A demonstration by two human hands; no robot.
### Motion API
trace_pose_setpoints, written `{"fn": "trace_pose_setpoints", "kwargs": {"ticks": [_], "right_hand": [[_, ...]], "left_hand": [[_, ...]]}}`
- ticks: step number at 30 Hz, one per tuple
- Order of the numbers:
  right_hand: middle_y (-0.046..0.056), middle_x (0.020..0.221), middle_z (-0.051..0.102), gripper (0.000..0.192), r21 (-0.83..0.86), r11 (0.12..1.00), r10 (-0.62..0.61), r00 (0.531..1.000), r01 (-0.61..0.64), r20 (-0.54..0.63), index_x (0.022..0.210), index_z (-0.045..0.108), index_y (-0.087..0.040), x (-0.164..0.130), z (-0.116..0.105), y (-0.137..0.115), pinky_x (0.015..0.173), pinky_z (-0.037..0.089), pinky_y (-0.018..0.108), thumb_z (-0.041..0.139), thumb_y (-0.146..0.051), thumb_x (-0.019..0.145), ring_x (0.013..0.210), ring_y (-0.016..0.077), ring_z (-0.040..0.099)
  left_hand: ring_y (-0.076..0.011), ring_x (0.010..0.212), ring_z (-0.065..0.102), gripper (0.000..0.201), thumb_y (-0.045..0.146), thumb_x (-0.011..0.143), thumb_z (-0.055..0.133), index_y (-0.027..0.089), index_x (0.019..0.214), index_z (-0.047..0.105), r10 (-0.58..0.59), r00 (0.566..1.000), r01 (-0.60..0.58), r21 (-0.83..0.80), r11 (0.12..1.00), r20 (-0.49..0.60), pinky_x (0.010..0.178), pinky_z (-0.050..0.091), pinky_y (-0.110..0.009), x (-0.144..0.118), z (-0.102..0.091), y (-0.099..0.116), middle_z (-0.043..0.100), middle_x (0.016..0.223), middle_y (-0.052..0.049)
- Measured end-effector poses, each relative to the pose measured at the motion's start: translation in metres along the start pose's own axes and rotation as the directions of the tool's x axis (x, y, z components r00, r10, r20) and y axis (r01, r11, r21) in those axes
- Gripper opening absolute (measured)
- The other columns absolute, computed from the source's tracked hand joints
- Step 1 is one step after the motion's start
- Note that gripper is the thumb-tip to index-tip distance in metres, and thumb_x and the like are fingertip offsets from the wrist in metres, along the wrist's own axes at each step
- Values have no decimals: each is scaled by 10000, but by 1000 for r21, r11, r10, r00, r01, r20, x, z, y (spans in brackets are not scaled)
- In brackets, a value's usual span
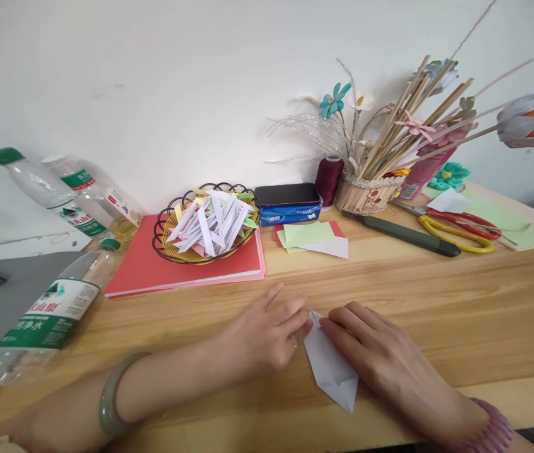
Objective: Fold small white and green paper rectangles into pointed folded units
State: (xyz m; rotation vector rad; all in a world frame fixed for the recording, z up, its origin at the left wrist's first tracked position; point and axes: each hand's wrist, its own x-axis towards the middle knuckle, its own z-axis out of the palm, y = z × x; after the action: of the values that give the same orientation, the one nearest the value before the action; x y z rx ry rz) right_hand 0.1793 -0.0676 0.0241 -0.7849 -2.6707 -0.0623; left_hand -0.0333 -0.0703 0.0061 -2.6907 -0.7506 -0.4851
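Note:
A folded sheet of white paper [330, 362] lies on the wooden table in front of me, its narrow end pointing away and a pointed flap toward me. My left hand [276, 330] is at its upper left edge, fingertips closed on the narrow tip and one finger raised. My right hand [373, 343] rests along the right edge, its fingers together and their tips pressing the paper near the same tip. A green bangle [112, 396] is on my left forearm, and a purple band [491, 425] circles my right wrist.
Behind the paper stand a basket of folded paper strips [210, 226] on red sheets [139, 264], a blue pack [290, 214] with a phone on it, and small paper pieces [312, 236]. A dark-handled cutter [409, 236] and scissors [460, 233] lie right. Plastic bottles [54, 314] are left.

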Motion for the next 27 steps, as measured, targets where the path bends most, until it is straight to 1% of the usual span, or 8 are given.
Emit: {"fn": "trace_pose_setpoints", "kwargs": {"ticks": [3,5,9,12,16,19,22,27], "right_hand": [[73,755,555,273,-21,999,-29,999,29,-14,917,583,-116,0,0,1,579,463,314,315,-65,905,674,187,491],[73,755,551,273,-33,998,-46,999,46,-18,910,581,-114,0,0,2,581,464,318,311,-73,911,673,188,490],[74,763,543,265,-23,998,-59,998,59,-4,893,576,-106,0,1,2,591,472,331,314,-77,912,680,191,489],[77,770,539,253,-4,998,-58,998,58,6,889,573,-105,-1,1,2,590,475,334,323,-79,909,681,192,489],[75,786,536,263,32,999,-35,999,34,18,955,564,-111,-5,2,4,598,478,332,304,-100,922,693,191,499],[70,817,529,246,89,996,18,999,-21,42,977,552,-124,-8,4,6,625,475,309,309,-129,935,720,179,517],[62,837,522,223,128,991,31,999,-35,33,996,541,-133,-9,5,8,642,464,281,327,-156,940,732,164,526],[50,804,522,251,92,995,39,998,-42,41,977,549,-150,-6,7,8,626,457,284,304,-126,928,691,163,525]], "left_hand": [[-193,1101,487,177,129,922,458,103,962,628,8,999,-9,-22,1000,-46,1057,304,-449,0,2,0,652,973,-43],[-181,1109,485,179,131,925,453,107,966,626,-3,998,0,-49,999,-65,1075,282,-427,-1,3,-1,659,968,-33],[-176,1130,476,177,129,922,463,104,1014,612,-3,998,-2,-68,998,-64,1083,272,-420,-4,7,-2,655,1008,-34],[-183,1110,495,193,125,930,447,103,1037,605,-21,995,16,-51,999,-102,1057,305,-440,-4,8,0,655,1004,-42],[-209,1057,534,241,127,946,396,127,1061,608,-36,989,32,-32,999,-143,970,389,-452,0,6,5,661,944,-40],[-207,1044,538,257,145,959,376,147,1051,616,-67,991,64,-36,997,-115,942,412,-444,3,5,6,658,934,-35],[-209,1055,530,267,161,968,363,164,1065,612,-56,997,54,-31,998,-59,934,419,-449,4,2,4,654,980,-38],[-214,1058,523,257,163,963,378,155,1045,621,-46,998,44,-44,998,-44,934,421,-451,3,-1,0,647,1001,-49]]}}
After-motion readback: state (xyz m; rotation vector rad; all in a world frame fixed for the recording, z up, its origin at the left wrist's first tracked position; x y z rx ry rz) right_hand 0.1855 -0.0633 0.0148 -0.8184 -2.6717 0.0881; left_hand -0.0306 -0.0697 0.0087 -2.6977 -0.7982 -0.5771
